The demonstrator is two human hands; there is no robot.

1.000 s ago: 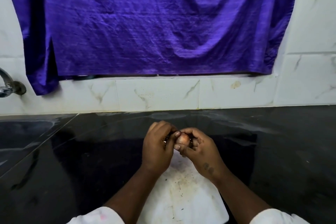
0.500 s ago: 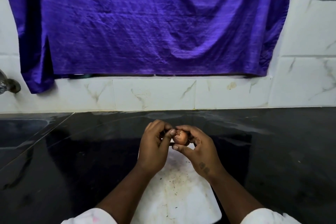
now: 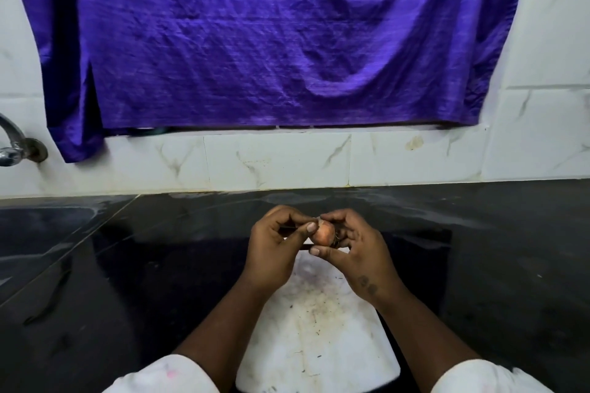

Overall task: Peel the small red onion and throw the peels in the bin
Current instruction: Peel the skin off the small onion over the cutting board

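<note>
Both hands meet over the far end of a white board (image 3: 316, 329), with the onion (image 3: 323, 232) held in the air between them. The right hand (image 3: 357, 252) grasps the onion: its fingers curl over the top and far side, and its thumb reaches across underneath, the nail showing just below the bulb. The left hand (image 3: 276, 246) is curled too. Its thumb presses the onion's left side and its forefinger comes down onto the top, so the two pinch the bulb at its upper left edge. Whether they have hold of loose skin or only the bulb itself cannot be told. The onion is small, round and pale reddish-brown, and a wisp of dry root or skin sticks out on the side toward the right palm. It touches nothing but the fingers.

Beneath the wrists and forearms the board lies flat on a glossy black counter (image 3: 479, 249), its surface stained and flecked with a few dark bits. White sleeves (image 3: 166, 375) cover both arms closest to the person. Beyond the hands the counter ends at a wall of white marbled tiles (image 3: 277, 159), and above that hangs a large wrinkled purple cloth (image 3: 255, 41). Well off to the left of the left hand a metal tap (image 3: 12, 143) comes out of the wall.
</note>
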